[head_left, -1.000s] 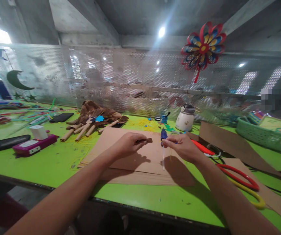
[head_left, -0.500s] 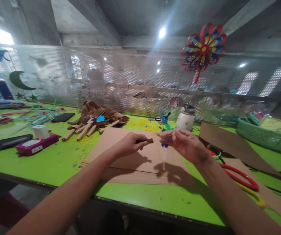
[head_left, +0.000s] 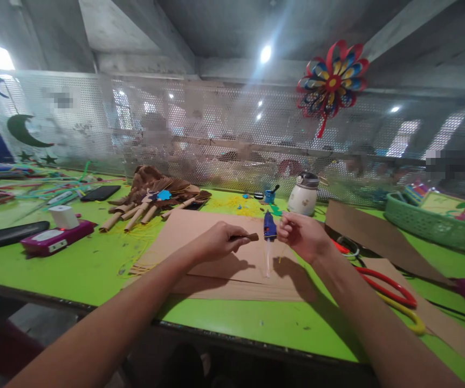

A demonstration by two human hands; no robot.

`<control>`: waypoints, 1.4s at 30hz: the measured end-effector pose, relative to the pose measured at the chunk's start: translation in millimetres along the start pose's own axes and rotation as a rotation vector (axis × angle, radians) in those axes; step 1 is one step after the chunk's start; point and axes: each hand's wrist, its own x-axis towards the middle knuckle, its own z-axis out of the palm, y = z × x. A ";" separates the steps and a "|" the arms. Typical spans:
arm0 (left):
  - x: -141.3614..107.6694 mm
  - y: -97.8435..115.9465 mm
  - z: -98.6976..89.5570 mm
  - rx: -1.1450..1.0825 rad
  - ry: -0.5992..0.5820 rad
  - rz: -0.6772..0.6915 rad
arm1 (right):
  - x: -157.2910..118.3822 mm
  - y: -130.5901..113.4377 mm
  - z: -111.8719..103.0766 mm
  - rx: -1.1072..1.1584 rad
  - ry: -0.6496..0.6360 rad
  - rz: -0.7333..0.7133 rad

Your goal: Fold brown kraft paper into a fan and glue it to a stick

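My left hand [head_left: 221,238] pinches a small strip of dark brown paper [head_left: 252,237] above a stack of light brown paper sheets [head_left: 200,223]. My right hand [head_left: 303,234] is closed, thumb against curled fingers, and a thin yellow strand [head_left: 281,254] hangs just beneath it. Between the hands is a blue glue gun [head_left: 270,223], its clear glue stick [head_left: 268,258] pointing toward me. The fingers of my right hand are very close to the glue gun; whether they touch it I cannot tell.
Rolled brown paper pieces [head_left: 135,213] lie at the back left, near a purple power strip [head_left: 58,238]. A white bottle [head_left: 303,196] stands behind my right hand. Scissors with red and yellow handles [head_left: 394,288], brown card [head_left: 374,242] and a green basket [head_left: 438,226] are at right.
My right hand's fingers have curled in and moved off the glue gun, which now shows more fully. My left hand still holds the brown paper strip. The view has shifted slightly.
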 end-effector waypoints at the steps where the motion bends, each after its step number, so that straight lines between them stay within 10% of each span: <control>1: 0.3 0.4 0.9 0.007 0.002 0.002 | -0.1 -0.5 0.0 0.005 0.022 0.011; 16: 2.6 3.9 8.9 0.046 -0.003 -0.024 | 8.2 -3.8 -12.5 0.058 0.279 0.045; 31: 3.4 -3.4 -0.1 -0.210 -0.051 -0.186 | 2.3 9.9 2.6 -0.074 0.032 -0.099; 42: 4.1 9.3 -1.7 -0.427 -0.162 -0.193 | -1.2 24.1 21.0 -0.862 -0.058 -0.207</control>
